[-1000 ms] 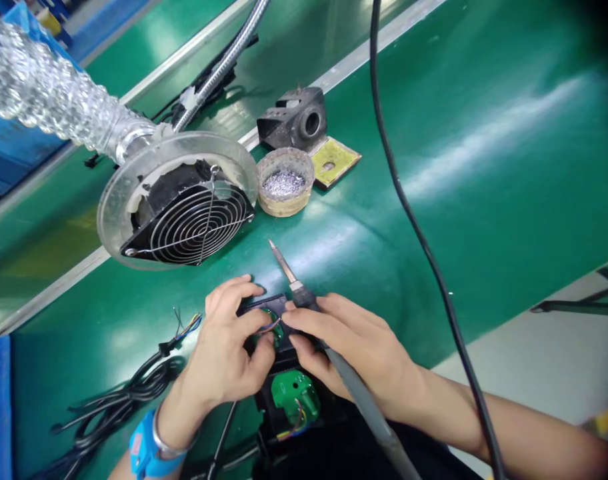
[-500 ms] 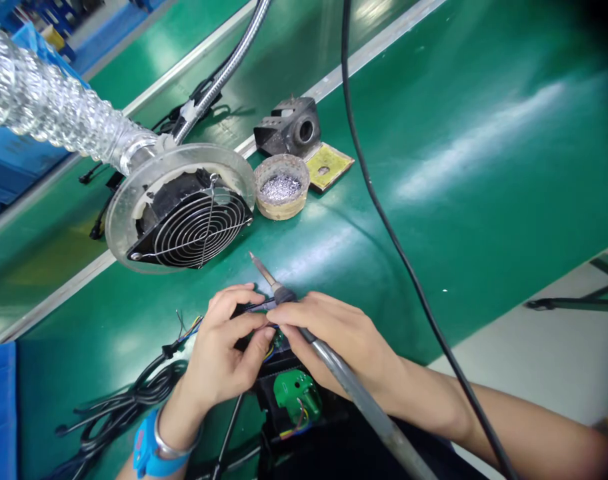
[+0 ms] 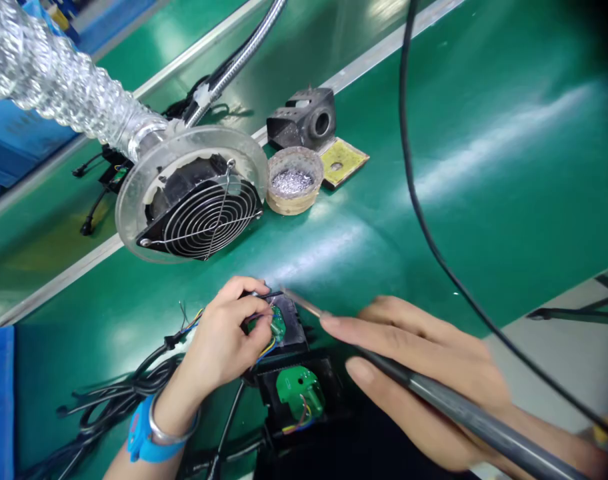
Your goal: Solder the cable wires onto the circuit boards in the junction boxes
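Observation:
My left hand (image 3: 227, 340) pinches thin coloured wires against a small green circuit board (image 3: 275, 323) that sits in a black housing (image 3: 291, 327) on the green belt. My right hand (image 3: 424, 370) grips a grey soldering iron (image 3: 459, 410) like a pen. Its metal tip (image 3: 299, 301) points left and lies just above the green board, close to my left fingertips. A second black housing (image 3: 304, 393) with a green board and coloured wires lies right below the first one.
A fume extractor fan (image 3: 199, 200) on a silver hose (image 3: 59, 87) hangs above the belt at left. Behind it stand a tin of solder dross (image 3: 291, 180), a black iron stand (image 3: 304, 120) and a yellow sponge (image 3: 345, 162). Black cables (image 3: 119, 393) lie lower left; the iron's cord (image 3: 434, 247) crosses right.
My right hand has drawn back toward the right and swung the iron flatter, so its tip now points left at the board. My left hand stays on the wires.

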The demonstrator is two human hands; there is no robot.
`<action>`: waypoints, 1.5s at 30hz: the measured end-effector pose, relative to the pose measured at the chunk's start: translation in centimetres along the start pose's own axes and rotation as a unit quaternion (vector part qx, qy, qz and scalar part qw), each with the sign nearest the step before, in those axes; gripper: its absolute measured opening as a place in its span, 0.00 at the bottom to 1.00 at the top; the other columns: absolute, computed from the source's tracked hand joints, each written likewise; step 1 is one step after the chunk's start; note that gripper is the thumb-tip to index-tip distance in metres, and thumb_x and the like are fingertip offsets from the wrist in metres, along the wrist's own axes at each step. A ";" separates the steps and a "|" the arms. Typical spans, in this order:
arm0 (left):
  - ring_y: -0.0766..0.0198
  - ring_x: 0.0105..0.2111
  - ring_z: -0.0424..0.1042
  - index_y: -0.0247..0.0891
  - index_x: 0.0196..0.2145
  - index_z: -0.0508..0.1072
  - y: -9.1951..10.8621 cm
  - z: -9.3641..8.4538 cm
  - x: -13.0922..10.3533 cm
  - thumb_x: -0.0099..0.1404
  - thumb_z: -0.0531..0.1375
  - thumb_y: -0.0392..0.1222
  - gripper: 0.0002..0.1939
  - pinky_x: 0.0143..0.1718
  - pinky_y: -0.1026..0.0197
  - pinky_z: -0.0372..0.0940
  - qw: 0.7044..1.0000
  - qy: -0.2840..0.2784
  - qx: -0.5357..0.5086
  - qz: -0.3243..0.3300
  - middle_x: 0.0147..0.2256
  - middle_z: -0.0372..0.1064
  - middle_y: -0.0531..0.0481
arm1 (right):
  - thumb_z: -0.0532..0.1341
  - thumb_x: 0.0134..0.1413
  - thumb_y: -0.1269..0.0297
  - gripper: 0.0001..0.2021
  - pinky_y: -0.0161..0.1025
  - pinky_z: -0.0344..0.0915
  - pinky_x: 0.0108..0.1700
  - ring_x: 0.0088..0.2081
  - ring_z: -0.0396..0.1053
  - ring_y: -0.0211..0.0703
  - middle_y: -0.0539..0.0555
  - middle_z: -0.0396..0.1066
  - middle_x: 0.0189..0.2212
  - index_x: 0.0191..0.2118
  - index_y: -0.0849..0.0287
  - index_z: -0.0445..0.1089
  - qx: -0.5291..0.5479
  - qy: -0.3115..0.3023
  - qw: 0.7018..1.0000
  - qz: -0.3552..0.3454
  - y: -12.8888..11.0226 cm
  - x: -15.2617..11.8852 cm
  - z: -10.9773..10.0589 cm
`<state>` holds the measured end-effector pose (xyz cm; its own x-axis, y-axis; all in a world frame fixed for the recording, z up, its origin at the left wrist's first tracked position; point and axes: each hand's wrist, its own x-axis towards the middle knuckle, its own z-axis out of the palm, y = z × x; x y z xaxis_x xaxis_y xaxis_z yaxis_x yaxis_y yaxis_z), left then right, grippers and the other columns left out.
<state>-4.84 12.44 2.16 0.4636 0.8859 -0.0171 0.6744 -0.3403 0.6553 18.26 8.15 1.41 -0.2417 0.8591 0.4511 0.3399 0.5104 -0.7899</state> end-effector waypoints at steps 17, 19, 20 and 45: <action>0.61 0.44 0.74 0.39 0.35 0.76 -0.2 -0.4 0.4 0.66 0.57 0.32 0.08 0.43 0.61 0.70 0.997 -0.026 0.065 0.022 0.44 0.70 0.47 | 0.55 0.52 0.78 0.16 0.37 0.66 0.26 0.26 0.65 0.39 0.53 0.70 0.26 0.47 0.61 0.69 0.017 -0.008 1.000 -0.007 -0.2 0.1 1.1; 0.61 0.44 0.74 0.39 0.35 0.76 -0.2 -0.3 0.4 0.66 0.57 0.33 0.07 0.43 0.61 0.71 0.997 -0.021 0.071 0.024 0.44 0.70 0.47 | 0.55 0.51 0.78 0.17 0.38 0.65 0.26 0.25 0.65 0.39 0.53 0.70 0.27 0.47 0.61 0.69 0.013 -0.010 1.000 -0.006 -0.2 0.1 1.1; 0.61 0.44 0.74 0.39 0.35 0.76 -0.2 -0.3 0.4 0.66 0.57 0.33 0.07 0.44 0.61 0.71 0.997 -0.020 0.071 0.025 0.43 0.70 0.47 | 0.55 0.51 0.78 0.17 0.38 0.66 0.26 0.25 0.65 0.39 0.53 0.70 0.27 0.47 0.60 0.68 0.009 -0.014 1.000 -0.005 -0.3 0.2 1.1; 0.61 0.42 0.75 0.38 0.34 0.75 -0.3 -0.3 0.3 0.65 0.57 0.33 0.07 0.43 0.61 0.71 0.996 -0.018 0.083 0.036 0.42 0.71 0.47 | 0.58 0.52 0.76 0.16 0.41 0.69 0.25 0.26 0.70 0.42 0.54 0.72 0.29 0.47 0.56 0.71 -0.060 0.031 0.998 0.019 -1.3 -0.9 0.4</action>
<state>-5.13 12.90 2.20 0.5328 0.8462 -0.0044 0.7234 -0.4527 0.5212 17.69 6.70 1.93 -0.1721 0.8766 0.4494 0.4545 0.4754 -0.7533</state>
